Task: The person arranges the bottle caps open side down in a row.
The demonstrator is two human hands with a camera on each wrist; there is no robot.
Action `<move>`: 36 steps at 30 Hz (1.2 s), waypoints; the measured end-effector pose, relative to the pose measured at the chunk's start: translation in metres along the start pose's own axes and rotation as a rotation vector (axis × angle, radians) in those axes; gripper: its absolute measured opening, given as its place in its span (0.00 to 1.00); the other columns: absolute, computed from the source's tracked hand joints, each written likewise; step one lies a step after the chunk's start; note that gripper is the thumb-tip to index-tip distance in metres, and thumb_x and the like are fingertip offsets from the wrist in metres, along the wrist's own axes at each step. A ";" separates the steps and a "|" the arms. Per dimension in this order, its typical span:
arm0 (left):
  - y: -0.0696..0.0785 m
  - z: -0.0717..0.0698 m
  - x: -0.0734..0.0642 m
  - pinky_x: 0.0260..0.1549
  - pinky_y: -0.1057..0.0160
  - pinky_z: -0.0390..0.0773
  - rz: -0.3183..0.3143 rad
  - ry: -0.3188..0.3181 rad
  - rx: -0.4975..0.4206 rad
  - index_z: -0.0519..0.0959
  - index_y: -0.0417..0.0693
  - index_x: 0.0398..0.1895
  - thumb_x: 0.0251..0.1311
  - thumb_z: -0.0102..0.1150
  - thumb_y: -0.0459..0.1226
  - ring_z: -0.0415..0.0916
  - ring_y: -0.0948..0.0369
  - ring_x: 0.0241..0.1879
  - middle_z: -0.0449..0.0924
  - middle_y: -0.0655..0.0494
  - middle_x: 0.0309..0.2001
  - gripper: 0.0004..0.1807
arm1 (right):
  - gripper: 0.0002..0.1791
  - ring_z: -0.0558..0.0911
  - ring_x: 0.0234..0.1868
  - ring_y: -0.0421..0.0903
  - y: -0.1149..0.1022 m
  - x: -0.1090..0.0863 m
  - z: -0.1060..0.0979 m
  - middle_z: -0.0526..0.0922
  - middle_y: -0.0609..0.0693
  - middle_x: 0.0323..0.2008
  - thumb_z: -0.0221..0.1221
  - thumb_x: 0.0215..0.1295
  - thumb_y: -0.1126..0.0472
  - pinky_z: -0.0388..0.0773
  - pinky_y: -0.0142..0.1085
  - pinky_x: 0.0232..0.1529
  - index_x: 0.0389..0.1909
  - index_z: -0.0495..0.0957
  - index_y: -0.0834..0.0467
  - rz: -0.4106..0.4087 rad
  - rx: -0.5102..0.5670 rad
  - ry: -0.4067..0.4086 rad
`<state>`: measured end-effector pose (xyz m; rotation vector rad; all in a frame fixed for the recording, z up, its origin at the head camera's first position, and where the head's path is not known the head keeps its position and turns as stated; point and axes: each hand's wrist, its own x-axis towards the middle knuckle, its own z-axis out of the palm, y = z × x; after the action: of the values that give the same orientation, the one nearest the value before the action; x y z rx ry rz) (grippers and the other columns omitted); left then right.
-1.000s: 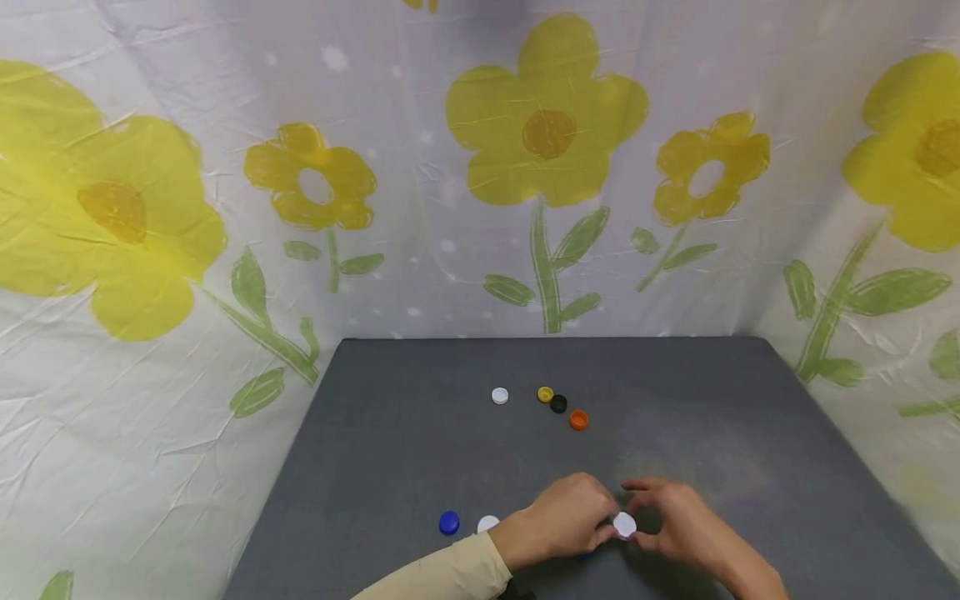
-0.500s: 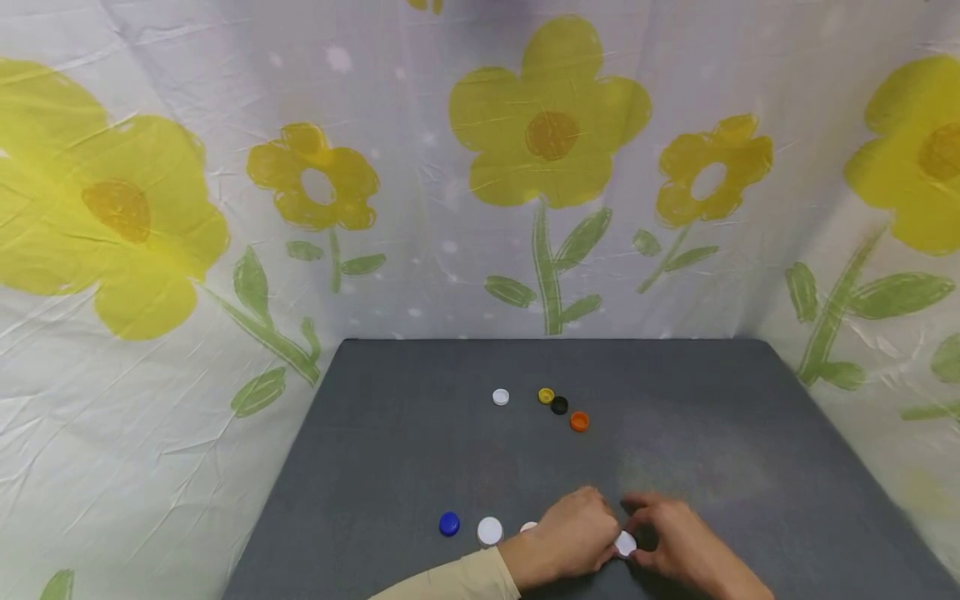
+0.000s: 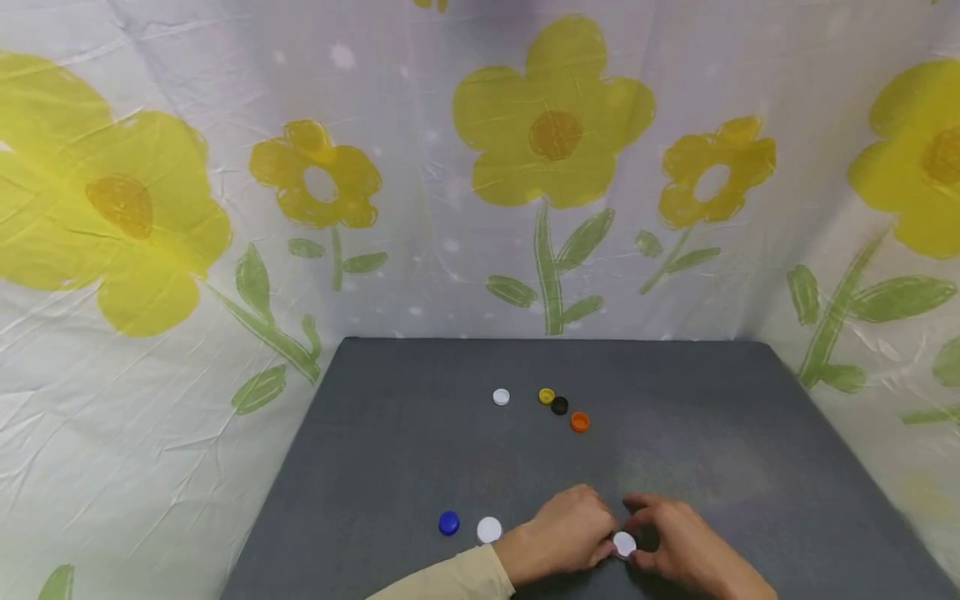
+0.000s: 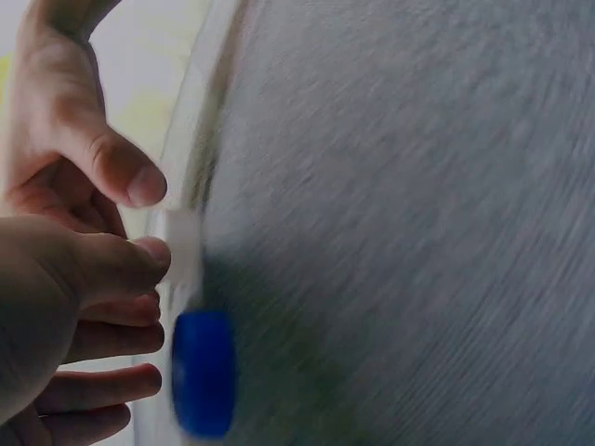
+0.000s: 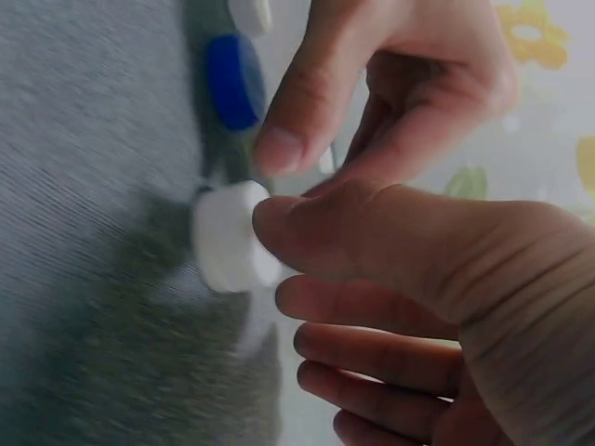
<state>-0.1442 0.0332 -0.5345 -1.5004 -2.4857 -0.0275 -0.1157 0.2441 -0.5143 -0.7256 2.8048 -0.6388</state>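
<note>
In the head view, a white bottle cap point(image 3: 624, 545) sits between my two hands near the front of the dark tabletop. My left hand point(image 3: 566, 533) comes from the left, thumb and fingertips at the cap's left edge. From the right, my right hand point(image 3: 678, 542) holds the cap with thumb and curled index finger. The right wrist view has the thumb on the white cap point(image 5: 228, 237), its other fingers loosely spread. A blue cap point(image 5: 234, 82) lies close by; in the left wrist view the blue cap point(image 4: 203, 372) is beside my left fingers.
A blue cap point(image 3: 448, 523) and a larger white cap point(image 3: 489, 530) lie left of my left forearm. Farther back are a white cap point(image 3: 501, 397), a yellow cap point(image 3: 547, 397), a black cap point(image 3: 559, 406) and an orange cap point(image 3: 580, 422). Flower-printed cloth point(image 3: 420, 275) surrounds the tabletop.
Both hands and the white cap between them have shifted slightly toward me over the last second. In the last half second they barely move. The farther caps stay where they were.
</note>
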 end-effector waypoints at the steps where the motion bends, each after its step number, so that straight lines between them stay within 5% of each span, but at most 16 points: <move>1: -0.004 -0.002 -0.001 0.43 0.68 0.76 -0.011 0.004 -0.013 0.81 0.65 0.22 0.58 0.68 0.52 0.78 0.70 0.30 0.79 0.72 0.23 0.11 | 0.12 0.84 0.52 0.58 0.000 0.001 -0.002 0.83 0.56 0.55 0.74 0.50 0.52 0.82 0.49 0.45 0.36 0.87 0.47 -0.003 0.010 -0.003; 7: -0.033 -0.016 -0.008 0.44 0.67 0.77 -0.097 0.017 -0.025 0.75 0.62 0.19 0.60 0.67 0.51 0.77 0.69 0.29 0.74 0.72 0.20 0.16 | 0.19 0.83 0.54 0.62 -0.002 0.014 -0.017 0.82 0.61 0.57 0.73 0.55 0.54 0.81 0.53 0.47 0.45 0.86 0.58 -0.052 -0.013 0.056; 25: -0.117 -0.048 -0.053 0.40 0.61 0.83 -0.371 0.093 0.009 0.87 0.52 0.40 0.61 0.67 0.47 0.84 0.62 0.38 0.88 0.63 0.36 0.10 | 0.19 0.81 0.58 0.62 -0.034 0.105 -0.036 0.81 0.60 0.58 0.73 0.56 0.55 0.79 0.56 0.54 0.46 0.86 0.58 -0.205 -0.183 0.239; 36: -0.157 -0.058 -0.071 0.35 0.56 0.84 -0.514 0.154 -0.053 0.86 0.48 0.39 0.58 0.71 0.44 0.85 0.57 0.36 0.88 0.57 0.35 0.11 | 0.22 0.79 0.61 0.63 -0.046 0.157 -0.035 0.81 0.62 0.59 0.73 0.56 0.54 0.77 0.57 0.58 0.49 0.85 0.61 -0.263 -0.193 0.280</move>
<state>-0.2390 -0.1106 -0.4767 -0.8017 -2.6813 -0.2867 -0.2419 0.1421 -0.4719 -1.1376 3.0862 -0.5519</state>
